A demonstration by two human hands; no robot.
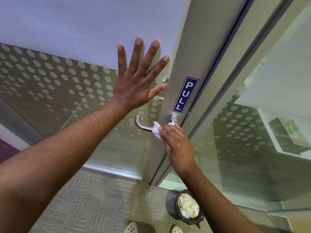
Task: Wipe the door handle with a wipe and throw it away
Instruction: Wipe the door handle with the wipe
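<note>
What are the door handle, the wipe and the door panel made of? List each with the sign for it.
Door handle: looks like brushed or satin metal, silvery with soft highlights along the curved bar.
Wipe: thin white paper or non-woven cloth, crumpled into soft folds under the right hand.
Door panel: apparently glass with frosted film and a dot pattern, set in a matte grey metal-looking frame.

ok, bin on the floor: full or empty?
Full. The black waste bin by the door frame is heaped to its rim with crumpled white tissues.
</note>
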